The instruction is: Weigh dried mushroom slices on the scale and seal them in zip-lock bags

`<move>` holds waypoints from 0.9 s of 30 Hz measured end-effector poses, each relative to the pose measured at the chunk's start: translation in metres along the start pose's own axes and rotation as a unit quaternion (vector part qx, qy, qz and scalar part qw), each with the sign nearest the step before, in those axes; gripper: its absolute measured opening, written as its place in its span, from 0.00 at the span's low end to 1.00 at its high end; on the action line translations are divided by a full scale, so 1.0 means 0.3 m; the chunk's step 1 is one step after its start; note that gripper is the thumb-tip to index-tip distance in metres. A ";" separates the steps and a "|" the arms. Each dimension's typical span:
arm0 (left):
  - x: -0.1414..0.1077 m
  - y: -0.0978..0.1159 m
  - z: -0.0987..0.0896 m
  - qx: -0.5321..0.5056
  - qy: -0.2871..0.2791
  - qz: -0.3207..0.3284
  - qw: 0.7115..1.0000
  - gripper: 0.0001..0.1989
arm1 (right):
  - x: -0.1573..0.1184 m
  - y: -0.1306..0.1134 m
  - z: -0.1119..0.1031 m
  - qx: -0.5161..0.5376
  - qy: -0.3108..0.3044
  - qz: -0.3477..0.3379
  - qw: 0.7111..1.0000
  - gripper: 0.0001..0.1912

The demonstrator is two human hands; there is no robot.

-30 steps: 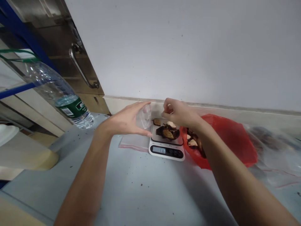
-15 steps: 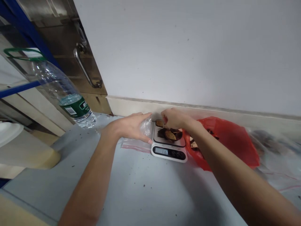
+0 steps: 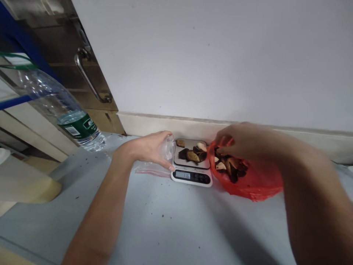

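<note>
A small white scale (image 3: 191,177) stands on the grey-blue surface, its display showing what looks like 116. Several dark brown and pale dried pieces (image 3: 193,156) lie on its plate. My left hand (image 3: 150,149) curves around a clear plastic container (image 3: 167,148) beside the scale's left edge, with a clear zip bag (image 3: 153,169) beneath. Over the rim of an open red plastic bag (image 3: 259,180) is my right hand (image 3: 239,140), blurred, its fingers bent; whether they hold anything is hidden. More dried pieces (image 3: 233,167) lie inside that bag.
A large water bottle (image 3: 78,125) with a green label stands at the left. Near it is a whitish container (image 3: 27,180) with a yellowish base. A white wall (image 3: 220,73) rises behind the surface (image 3: 165,228); a metal door handle (image 3: 91,79) shows upper left.
My right hand has moved right, from above the scale to the red bag, uncovering the plate and a pale piece on it. My left hand keeps its hold. The view has shifted slightly.
</note>
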State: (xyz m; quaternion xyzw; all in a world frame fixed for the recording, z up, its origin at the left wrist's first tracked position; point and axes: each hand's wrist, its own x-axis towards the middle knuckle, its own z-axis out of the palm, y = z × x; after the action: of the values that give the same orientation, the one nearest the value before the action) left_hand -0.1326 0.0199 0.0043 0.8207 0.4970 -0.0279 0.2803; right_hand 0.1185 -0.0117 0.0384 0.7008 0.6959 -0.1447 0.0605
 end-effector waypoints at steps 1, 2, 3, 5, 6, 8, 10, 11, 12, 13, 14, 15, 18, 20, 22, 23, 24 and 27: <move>-0.002 0.004 0.000 -0.005 0.000 0.001 1.000 0.48 | 0.008 -0.011 0.009 0.027 0.013 -0.021 0.999 0.10; -0.003 0.006 0.001 -0.009 0.001 -0.002 1.000 0.48 | 0.020 -0.022 0.020 0.056 0.030 -0.040 0.997 0.12; -0.005 0.006 0.002 -0.013 0.003 -0.002 1.000 0.48 | 0.034 -0.034 0.033 0.083 0.053 -0.053 0.994 0.14; -0.007 0.001 0.004 -0.018 0.006 -0.007 1.000 0.50 | 0.063 -0.054 0.061 0.116 0.098 -0.060 0.987 0.16; -0.007 -0.004 0.005 -0.020 0.006 -0.011 1.000 0.50 | 0.076 -0.062 0.074 0.125 0.111 -0.054 0.984 0.18; -0.003 -0.015 0.007 -0.020 0.003 -0.017 1.000 0.53 | 0.096 -0.071 0.094 0.127 0.113 -0.039 0.985 0.21; 0.003 -0.022 0.008 -0.015 -0.001 -0.023 1.000 0.54 | 0.110 -0.073 0.106 0.118 0.091 -0.024 0.989 0.23; 0.005 -0.023 0.007 -0.011 -0.003 -0.025 1.000 0.54 | 0.116 -0.071 0.110 0.112 0.077 -0.019 0.991 0.24; 0.007 -0.022 0.007 -0.006 -0.004 -0.028 1.000 0.55 | 0.123 -0.067 0.113 0.106 0.064 -0.016 0.992 0.25; 0.008 -0.020 0.006 -0.001 -0.006 -0.032 0.999 0.56 | 0.129 -0.062 0.115 0.101 0.055 -0.015 0.993 0.25; 0.009 -0.016 0.005 0.004 -0.007 -0.034 0.999 0.56 | 0.136 -0.055 0.117 0.097 0.049 -0.015 0.994 0.25; 0.009 -0.012 0.004 0.008 -0.008 -0.035 0.999 0.57 | 0.142 -0.048 0.119 0.095 0.048 -0.016 0.994 0.25; 0.008 0.000 0.001 0.015 -0.008 -0.036 0.999 0.57 | 0.151 -0.027 0.122 0.094 0.048 -0.027 0.994 0.22; 0.007 0.005 -0.001 0.017 -0.009 -0.040 0.999 0.56 | 0.145 -0.020 0.118 0.098 0.038 -0.031 0.994 0.20; 0.005 0.006 -0.002 0.020 -0.011 -0.048 0.999 0.55 | 0.130 -0.021 0.110 0.115 0.011 -0.039 0.993 0.22; 0.004 0.006 -0.002 0.022 -0.015 -0.052 0.998 0.55 | 0.121 -0.024 0.106 0.125 -0.009 -0.049 0.991 0.25; 0.003 0.006 -0.002 0.024 -0.015 -0.054 0.998 0.55 | 0.113 -0.028 0.102 0.134 -0.032 -0.061 0.989 0.29; 0.001 0.008 -0.001 0.029 -0.016 -0.052 0.998 0.57 | 0.095 -0.036 0.103 0.136 -0.099 -0.077 0.983 0.35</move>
State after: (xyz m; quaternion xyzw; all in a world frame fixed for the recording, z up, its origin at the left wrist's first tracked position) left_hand -0.1307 0.0195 0.0055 0.8013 0.5332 -0.0697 0.2623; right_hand 0.1037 0.0070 0.0022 0.6293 0.7121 -0.3106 0.0218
